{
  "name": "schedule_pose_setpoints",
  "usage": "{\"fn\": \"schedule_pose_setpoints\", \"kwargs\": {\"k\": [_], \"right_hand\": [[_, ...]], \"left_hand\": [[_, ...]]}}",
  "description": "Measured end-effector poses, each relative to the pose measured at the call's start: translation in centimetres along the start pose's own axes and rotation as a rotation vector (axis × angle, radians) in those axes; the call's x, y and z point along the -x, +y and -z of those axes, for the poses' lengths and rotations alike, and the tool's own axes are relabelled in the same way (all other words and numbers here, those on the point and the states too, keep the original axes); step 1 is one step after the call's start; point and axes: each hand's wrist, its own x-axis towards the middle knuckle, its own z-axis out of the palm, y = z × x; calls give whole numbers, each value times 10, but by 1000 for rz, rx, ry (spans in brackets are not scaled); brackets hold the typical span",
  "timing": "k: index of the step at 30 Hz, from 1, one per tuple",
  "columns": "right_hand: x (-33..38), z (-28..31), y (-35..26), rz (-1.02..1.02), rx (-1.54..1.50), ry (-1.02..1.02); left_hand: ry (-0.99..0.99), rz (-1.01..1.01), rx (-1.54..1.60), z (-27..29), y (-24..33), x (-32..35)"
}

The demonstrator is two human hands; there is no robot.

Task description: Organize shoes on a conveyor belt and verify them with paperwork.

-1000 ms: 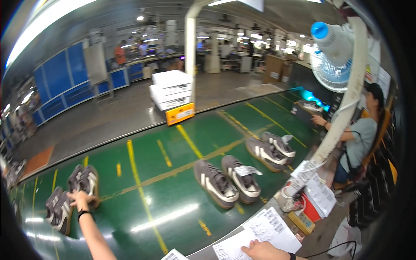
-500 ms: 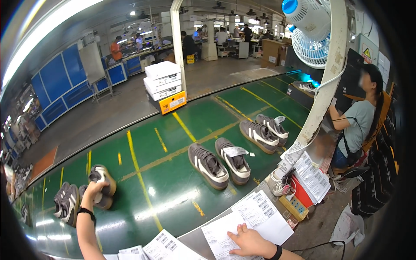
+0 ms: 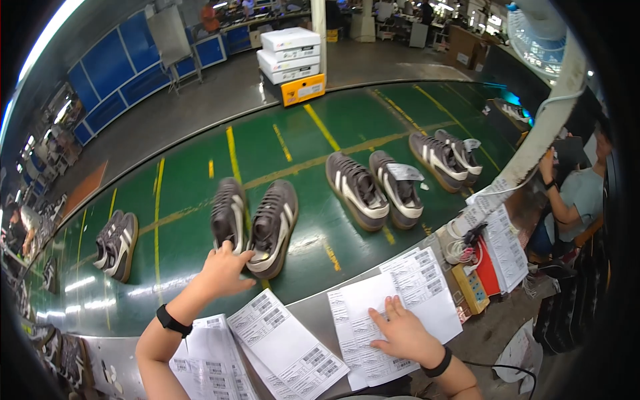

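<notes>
Shoes point(image 3: 275, 207) shifted; hands spread: left point(image 3: 225, 272) at heel point(image 3: 230, 238), right point(image 3: 405, 335) on papers point(image 3: 357, 297).

Head-worn fisheye view looked down from close above left hand point(image 3: 225, 272) and right hand point(image 3: 407, 333), facing out across green conveyor belt point(image 3: 188, 245) beyond them.

Large workroom, deep. Grey floor point(image 3: 223, 90), slightly shiny, worn; a flat orange-brown panel point(image 3: 87, 190) on it at left. Blue partition panels point(image 3: 130, 47) in pale frames stand along the left; grey board point(image 3: 167, 33) upright in front. Far side: row of workbenches point(image 3: 247, 30), low cabinets in blue. Pale upright post point(image 3: 319, 23) mid-room; a thicker, scuffed one point(image 3: 552, 127) at right, leaning in view, fan point(image 3: 537, 43) beside it. Green belt point(image 3: 190, 220), yellow-striped, crosses the room. Bright strip light point(image 3: 48, 43) upper left; white glints on the green.
</notes>
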Motion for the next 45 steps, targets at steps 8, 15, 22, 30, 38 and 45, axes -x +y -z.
{"fn": "schedule_pose_setpoints", "kwargs": {"k": [8,15,22,30,38,45], "right_hand": [[-80,89,0,289,-173,103],[-235,61,-20,339,-395,580],[-180,73,-54,514,-389,426],[-206,77,-42,413,-772,241],[-226,84,-36,217,-1010,-67],[-235,92,-39,48,-1079,-238]], "left_hand": [[374,-373,-14,-27,5,-33],[265,-429,294,-5,59,-45],[6,-503,476,51,122,42],[-30,-551,495,58,130,40],[-63,-580,560,56,126,43],[114,-491,580,42,124,46]]}}
